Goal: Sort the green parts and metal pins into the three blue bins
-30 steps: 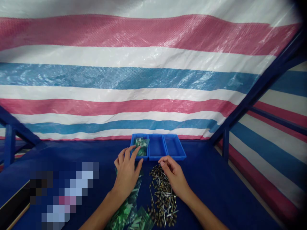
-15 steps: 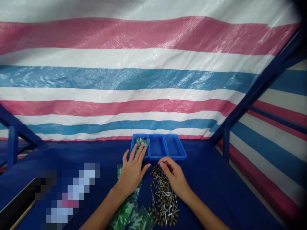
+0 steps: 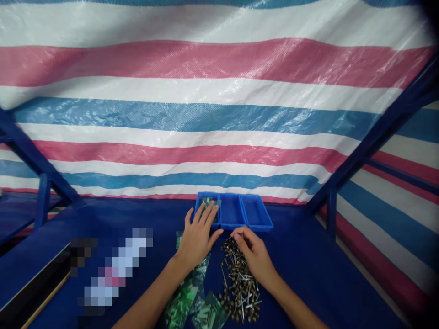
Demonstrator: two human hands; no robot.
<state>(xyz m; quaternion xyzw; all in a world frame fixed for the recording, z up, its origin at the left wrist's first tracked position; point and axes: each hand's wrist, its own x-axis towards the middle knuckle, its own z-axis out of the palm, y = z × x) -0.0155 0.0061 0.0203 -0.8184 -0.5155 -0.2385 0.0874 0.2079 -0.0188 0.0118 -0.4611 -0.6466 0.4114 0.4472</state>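
Observation:
My left hand (image 3: 198, 235) is spread with the palm down, its fingertips over the left of three blue trays (image 3: 208, 224). In that tray lies a small clear bag with green parts (image 3: 211, 201), partly covered by the fingers. My right hand (image 3: 255, 256) is at the far end of a pile of thin metal shanks with brownish heads (image 3: 240, 283). Its thumb and forefinger are pinched together; whatever is between them is too small or hidden to make out. Under and beside my left forearm lie clear bags of green pieces (image 3: 181, 299).
The middle tray (image 3: 230, 211) and right tray (image 3: 256, 213) stand joined to the left one on the blue table (image 3: 302, 256). A dark, light-edged long object (image 3: 37, 288) and a blurred-out item (image 3: 116, 269) lie at left. Blue frame bars (image 3: 356, 169) and a striped sheet (image 3: 192, 116) enclose the table.
The camera view has turned slightly, so everything sits a little further right. Both hands keep nearly the same pose and place relative to the trays and the pile.

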